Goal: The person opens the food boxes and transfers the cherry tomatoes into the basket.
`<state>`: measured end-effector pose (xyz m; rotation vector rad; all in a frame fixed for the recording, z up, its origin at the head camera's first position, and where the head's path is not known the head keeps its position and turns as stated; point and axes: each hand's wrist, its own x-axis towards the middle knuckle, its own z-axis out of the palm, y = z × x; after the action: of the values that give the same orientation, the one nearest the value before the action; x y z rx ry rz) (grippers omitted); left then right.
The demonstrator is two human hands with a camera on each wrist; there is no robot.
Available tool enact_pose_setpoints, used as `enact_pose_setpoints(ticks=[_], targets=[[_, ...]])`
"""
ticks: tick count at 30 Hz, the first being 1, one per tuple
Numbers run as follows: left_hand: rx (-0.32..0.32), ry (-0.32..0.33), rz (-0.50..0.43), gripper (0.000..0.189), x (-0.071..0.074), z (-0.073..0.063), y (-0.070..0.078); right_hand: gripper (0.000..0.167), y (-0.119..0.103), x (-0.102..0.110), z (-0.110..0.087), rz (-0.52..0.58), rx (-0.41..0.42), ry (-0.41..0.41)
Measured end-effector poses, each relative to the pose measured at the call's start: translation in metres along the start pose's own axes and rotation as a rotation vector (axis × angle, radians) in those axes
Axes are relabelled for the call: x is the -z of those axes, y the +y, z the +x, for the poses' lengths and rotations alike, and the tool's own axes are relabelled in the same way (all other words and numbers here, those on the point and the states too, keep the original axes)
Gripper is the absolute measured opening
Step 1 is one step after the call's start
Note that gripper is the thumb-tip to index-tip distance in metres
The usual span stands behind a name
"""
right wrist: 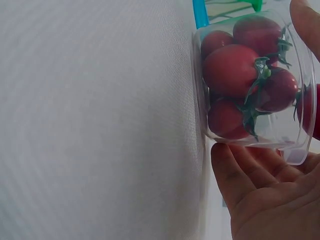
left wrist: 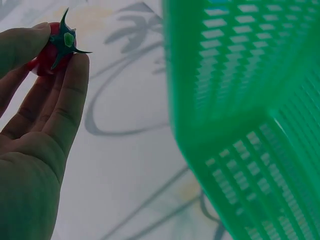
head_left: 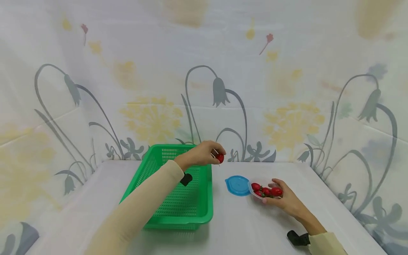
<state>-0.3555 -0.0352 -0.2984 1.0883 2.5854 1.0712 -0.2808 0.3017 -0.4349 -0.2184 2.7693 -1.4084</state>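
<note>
Green plastic mesh forms the basket, which in the head view stands on the white-covered table, left of a small clear container. The left grip pinches one red tomato between thumb and fingers, its forearm crossing over the basket. The pinched tomato appears just outside the basket's far right corner, farther back than the container and to its left; its height over the table is hard to tell. This grip is the nearer to the basket; the right grip is at the container, curled about it, with more tomatoes inside and a blue lid flat beside its left edge.

In the left wrist view, the pinched tomato is apart from the basket wall, with pale cloth showing between. Its leafy stem end faces the camera, so its long axis seems to run roughly toward the lens, foreshortened.

In the right wrist view, fingers rest against one side of the container and another digit is near the opposite side. Several tomatoes lie piled within, green stems mostly toward the mouth; a blue edge shows beyond.
</note>
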Motion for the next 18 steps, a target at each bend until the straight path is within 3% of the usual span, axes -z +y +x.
enact_pose_setpoints(ticks=[9, 18], targets=[[0.099, 0.017, 0.055, 0.031, 0.019, -0.017, -0.042, 0.096, 0.001, 0.001, -0.001, 0.011, 0.011, 0.002], [0.217, -0.041, 0.162, 0.036, 0.018, -0.021, -0.074, 0.096, 0.005, -0.001, 0.002, -0.003, 0.001, 0.005]])
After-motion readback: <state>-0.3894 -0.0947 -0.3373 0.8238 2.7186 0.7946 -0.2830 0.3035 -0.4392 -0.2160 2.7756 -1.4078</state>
